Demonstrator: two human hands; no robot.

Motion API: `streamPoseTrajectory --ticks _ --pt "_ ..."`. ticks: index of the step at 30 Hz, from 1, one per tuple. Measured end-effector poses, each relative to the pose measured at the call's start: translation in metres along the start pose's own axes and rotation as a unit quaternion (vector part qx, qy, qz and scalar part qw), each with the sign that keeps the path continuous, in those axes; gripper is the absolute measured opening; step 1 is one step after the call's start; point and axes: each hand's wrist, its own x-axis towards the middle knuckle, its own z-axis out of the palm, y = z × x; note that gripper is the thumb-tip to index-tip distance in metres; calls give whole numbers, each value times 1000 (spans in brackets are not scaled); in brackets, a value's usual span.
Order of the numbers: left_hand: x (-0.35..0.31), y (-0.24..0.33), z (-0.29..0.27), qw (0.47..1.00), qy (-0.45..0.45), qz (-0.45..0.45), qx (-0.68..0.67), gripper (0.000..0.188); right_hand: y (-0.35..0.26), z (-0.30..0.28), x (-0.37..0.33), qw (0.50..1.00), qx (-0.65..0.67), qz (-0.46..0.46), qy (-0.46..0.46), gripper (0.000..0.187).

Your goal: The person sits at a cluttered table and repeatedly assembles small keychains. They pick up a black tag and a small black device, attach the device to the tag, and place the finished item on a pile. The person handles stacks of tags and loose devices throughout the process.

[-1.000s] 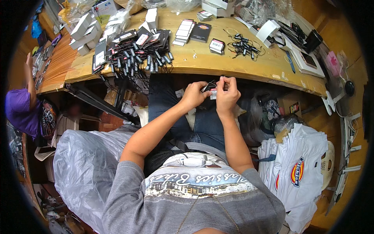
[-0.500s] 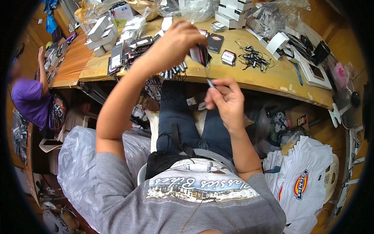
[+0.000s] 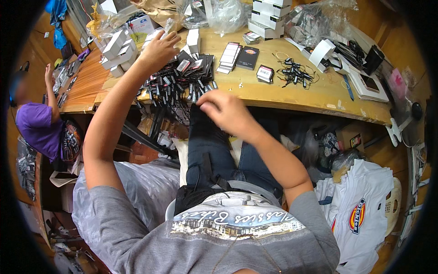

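My left hand [image 3: 159, 49] is raised over the left part of the tabletop, fingers spread and holding nothing I can see. Below and beside it lies a heap of black hang tags [image 3: 197, 65]. Their dark cords with small clips [image 3: 175, 86] fan toward the front edge and dangle over it. My right hand [image 3: 224, 112], blurred, hovers above my lap at the table edge, just right of the hanging cords. Its fingers are too smeared to show whether they hold anything. Further back stand overlapping white labelled cards [image 3: 229, 55] and a flat black card [image 3: 247, 58].
A small stack of tags [image 3: 265, 74] and a loose bunch of black cords [image 3: 296, 71] lie right of centre. White boxes [image 3: 269, 23] are stacked at the back, more boxes [image 3: 119, 52] at left. A person in purple [image 3: 36, 121] sits far left. White shirts [image 3: 360, 214] lie lower right.
My left hand has swung left and away from me, and the dark tag it held is gone from it. My right hand, which pinched a cord's clip, has moved left.
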Motion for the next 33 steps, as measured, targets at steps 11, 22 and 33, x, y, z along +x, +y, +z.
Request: streamPoseTrajectory --ticks 11,22,33 --pt "151 76 38 855 -72 -292 -423 32 88 -89 4 901 -425 23 83 24" --pt "165 127 -4 878 -110 -223 -409 55 101 -132 -19 944 -325 59 -9 25" --pt "175 123 31 744 -117 -380 -537 52 137 -194 -25 894 -415 170 -10 29"
